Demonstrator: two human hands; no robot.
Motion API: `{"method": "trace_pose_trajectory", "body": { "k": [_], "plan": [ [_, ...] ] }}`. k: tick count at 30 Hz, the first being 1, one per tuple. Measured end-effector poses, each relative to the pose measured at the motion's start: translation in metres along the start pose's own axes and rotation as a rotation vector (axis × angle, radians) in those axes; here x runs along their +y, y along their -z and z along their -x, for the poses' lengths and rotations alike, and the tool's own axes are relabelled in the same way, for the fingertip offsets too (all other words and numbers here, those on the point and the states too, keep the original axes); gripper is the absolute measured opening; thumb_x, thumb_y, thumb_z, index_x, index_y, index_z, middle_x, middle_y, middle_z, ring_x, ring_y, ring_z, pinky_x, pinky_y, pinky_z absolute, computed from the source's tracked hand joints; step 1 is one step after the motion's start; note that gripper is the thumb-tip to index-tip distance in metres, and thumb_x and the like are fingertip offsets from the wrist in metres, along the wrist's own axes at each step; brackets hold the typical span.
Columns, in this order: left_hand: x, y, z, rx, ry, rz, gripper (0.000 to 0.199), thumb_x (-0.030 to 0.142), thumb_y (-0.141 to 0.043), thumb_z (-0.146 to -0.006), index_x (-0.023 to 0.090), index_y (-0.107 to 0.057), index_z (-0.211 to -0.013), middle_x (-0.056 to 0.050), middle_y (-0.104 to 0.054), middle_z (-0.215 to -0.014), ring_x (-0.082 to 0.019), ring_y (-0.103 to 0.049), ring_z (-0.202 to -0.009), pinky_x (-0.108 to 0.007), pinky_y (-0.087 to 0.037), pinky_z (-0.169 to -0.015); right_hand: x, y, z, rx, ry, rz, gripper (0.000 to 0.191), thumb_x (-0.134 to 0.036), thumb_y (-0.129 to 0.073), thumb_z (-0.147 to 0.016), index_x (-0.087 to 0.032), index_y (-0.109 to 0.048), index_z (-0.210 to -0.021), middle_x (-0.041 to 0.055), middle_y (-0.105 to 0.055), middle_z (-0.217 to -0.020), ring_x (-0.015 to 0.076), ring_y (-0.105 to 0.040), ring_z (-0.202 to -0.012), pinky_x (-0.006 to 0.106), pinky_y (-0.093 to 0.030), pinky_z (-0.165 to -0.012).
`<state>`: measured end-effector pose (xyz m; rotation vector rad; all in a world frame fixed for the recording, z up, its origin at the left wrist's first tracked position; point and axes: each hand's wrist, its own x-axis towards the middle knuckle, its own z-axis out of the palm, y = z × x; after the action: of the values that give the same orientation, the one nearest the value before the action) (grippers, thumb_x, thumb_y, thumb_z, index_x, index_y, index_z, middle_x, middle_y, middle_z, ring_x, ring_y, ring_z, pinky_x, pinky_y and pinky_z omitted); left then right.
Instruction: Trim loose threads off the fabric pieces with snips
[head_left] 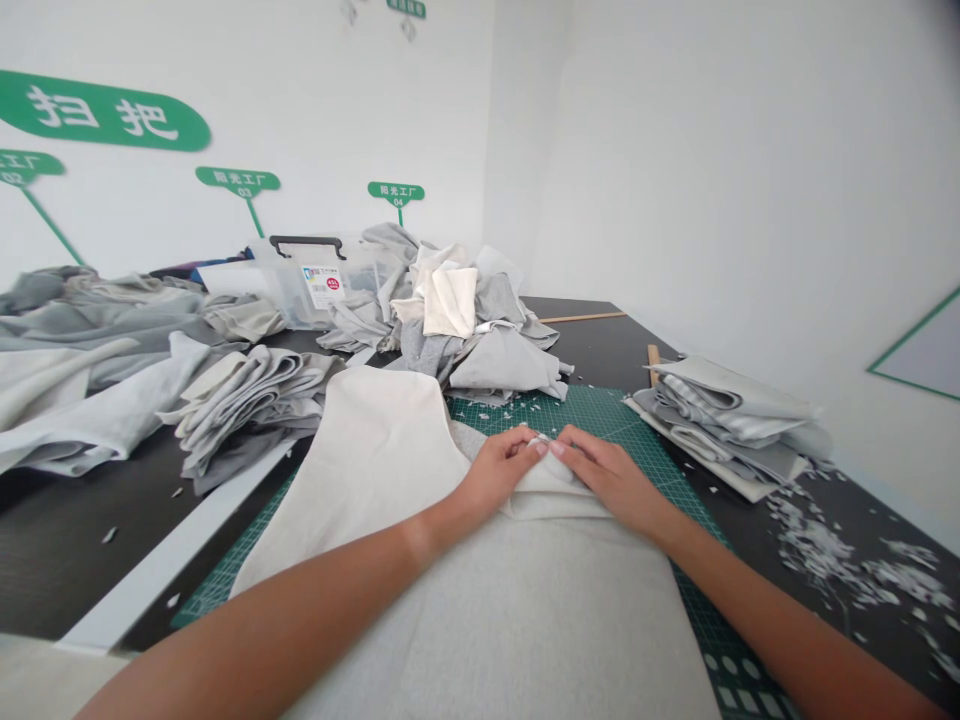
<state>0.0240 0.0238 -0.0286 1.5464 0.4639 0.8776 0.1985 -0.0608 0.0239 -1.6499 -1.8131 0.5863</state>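
A large off-white fabric piece (386, 430), perhaps an unfinished garment, is spread over a green cutting mat (600, 405). Near its far edge, my left hand (501, 462) and my right hand (600, 468) meet with thumbs and fingertips almost touching. Both hands are closed in a pinch on a gathered fold of the fabric. Exactly what lies between the fingertips is too small to make out. Small pale scraps (499, 408) lie on the mat just beyond my hands.
A clear plastic box (292, 290) with a dark handle stands at the back, beside a heap of cloth (450, 300). Folded fabrics (247, 400) lie left, another folded stack (727, 415) right. Cut scraps (825, 550) litter the black table (60, 540). A white strip (180, 540) lies left of the mat.
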Motion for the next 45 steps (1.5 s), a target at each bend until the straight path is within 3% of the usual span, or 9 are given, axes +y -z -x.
{"method": "trace_pose_trajectory", "body": {
  "k": [20, 32, 39, 45],
  "plan": [
    [0.0, 0.002, -0.001, -0.017, 0.034, 0.058, 0.036, 0.051, -0.063, -0.085, 0.015, -0.059, -0.082, 0.002, -0.047, -0.073, -0.011, -0.04, -0.068, -0.024, -0.032, -0.065, -0.002, -0.006, 0.002, 0.008, -0.003, -0.028, 0.04, -0.052, -0.038, -0.102, -0.021, -0.047, -0.079, -0.0062, -0.043, -0.067, 0.0121, -0.043, -0.065, 0.024, -0.032, -0.063],
    [0.003, 0.0, 0.0, -0.023, 0.054, 0.071, 0.037, 0.052, -0.063, -0.085, 0.015, -0.064, -0.087, 0.0, -0.055, -0.078, -0.012, -0.046, -0.071, -0.024, -0.036, -0.067, 0.002, -0.013, 0.001, 0.067, -0.019, -0.119, 0.044, -0.052, -0.036, -0.102, -0.021, -0.039, -0.071, -0.005, -0.038, -0.063, 0.0123, -0.037, -0.06, 0.025, -0.029, -0.058],
    [0.003, 0.0, 0.0, -0.027, 0.022, 0.012, 0.038, 0.052, -0.059, -0.088, 0.014, -0.065, -0.09, -0.001, -0.057, -0.078, -0.013, -0.047, -0.072, -0.025, -0.036, -0.066, 0.011, -0.017, -0.006, 0.098, -0.124, -0.303, 0.05, -0.063, -0.034, -0.098, -0.021, -0.046, -0.073, -0.006, -0.032, -0.056, 0.0112, -0.026, -0.051, 0.025, -0.023, -0.049],
    [0.007, -0.001, 0.002, -0.002, -0.041, -0.024, 0.034, 0.048, -0.057, -0.091, 0.015, -0.062, -0.087, -0.001, -0.056, -0.081, -0.014, -0.047, -0.077, -0.024, -0.036, -0.069, 0.01, -0.009, -0.01, 0.0, -0.071, -0.33, 0.041, -0.059, -0.054, -0.092, -0.02, -0.054, -0.08, -0.0073, -0.035, -0.054, 0.0097, -0.029, -0.051, 0.023, -0.021, -0.049]
  ]
}}
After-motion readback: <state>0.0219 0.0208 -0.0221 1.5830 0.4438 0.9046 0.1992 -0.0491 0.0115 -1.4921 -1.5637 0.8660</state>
